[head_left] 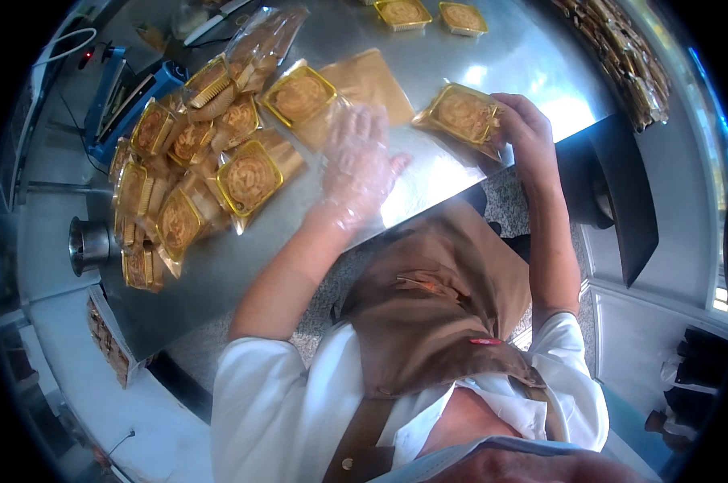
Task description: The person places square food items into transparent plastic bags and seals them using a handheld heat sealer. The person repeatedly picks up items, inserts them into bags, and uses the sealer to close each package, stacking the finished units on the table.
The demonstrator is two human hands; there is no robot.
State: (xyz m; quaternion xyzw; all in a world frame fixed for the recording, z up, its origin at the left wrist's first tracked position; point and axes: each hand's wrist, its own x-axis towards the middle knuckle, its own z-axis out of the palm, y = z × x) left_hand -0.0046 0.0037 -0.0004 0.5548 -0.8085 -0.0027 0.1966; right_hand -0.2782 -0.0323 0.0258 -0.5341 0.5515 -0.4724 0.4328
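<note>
My right hand [528, 135], bare, pinches the right side of a bagged round pastry [462, 113] in a gold square tray, over the steel table's front edge. My left hand [354, 165], in a clear plastic glove, has its fingers stretched out and its thumb apart; nothing shows in it. Its fingertips reach beside a flat clear bag [368, 80], and I cannot tell whether they touch it. Just left of those fingers lies another pastry in a gold tray [301, 95]. A bagged pastry [249, 179] lies nearer, at the edge of the heap.
A heap of bagged pastries [188, 143] covers the table's left side, beside a blue device [138, 101]. Two pastries in gold trays [402, 13] [463, 18] stand at the far edge. A metal cup [88, 245] is at far left; brown packets [621, 56] line the far right.
</note>
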